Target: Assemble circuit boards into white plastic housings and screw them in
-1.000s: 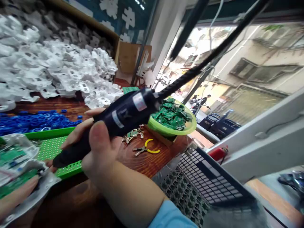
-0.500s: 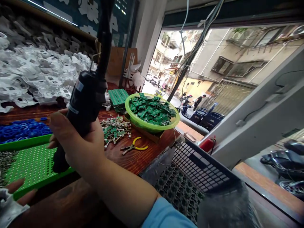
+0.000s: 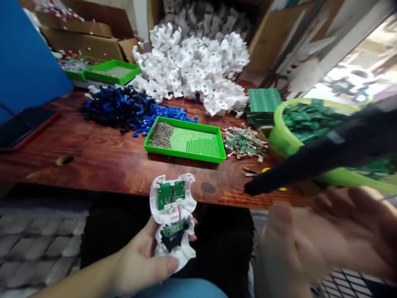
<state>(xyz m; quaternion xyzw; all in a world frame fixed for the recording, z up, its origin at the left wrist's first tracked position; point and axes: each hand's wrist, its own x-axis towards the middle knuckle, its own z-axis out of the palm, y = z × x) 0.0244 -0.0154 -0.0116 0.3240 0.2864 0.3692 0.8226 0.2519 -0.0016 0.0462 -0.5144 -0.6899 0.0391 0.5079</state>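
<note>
My left hand (image 3: 144, 263) grips a white plastic housing (image 3: 157, 213) upright over my lap, thumb across its lower part. A green circuit board (image 3: 164, 195) sits in the upper half; a smaller board (image 3: 173, 227) and a dark blue part lie below, with a thin red wire between the boards. At the right, my right hand (image 3: 322, 240) is blurred by motion, with its fingers apart and nothing seen in them. Just above it a black electric screwdriver (image 3: 310, 159) slants, its tip pointing down-left over the table edge.
The wooden table (image 3: 102, 161) bears a green tray (image 3: 201, 140) of screws, blue parts (image 3: 167, 112), a heap of white housings (image 3: 198, 66), wired boards (image 3: 245, 142), stacked green panels (image 3: 264, 100) and a yellow-green basin (image 3: 287, 134) of boards. Yellow-handled pliers (image 3: 266, 169) lie partly behind the screwdriver.
The view has swung left and down. My right hand has let go of the screwdriver, which it gripped before. The white housing in my left hand, earlier at the lower left edge, is now fully visible.
</note>
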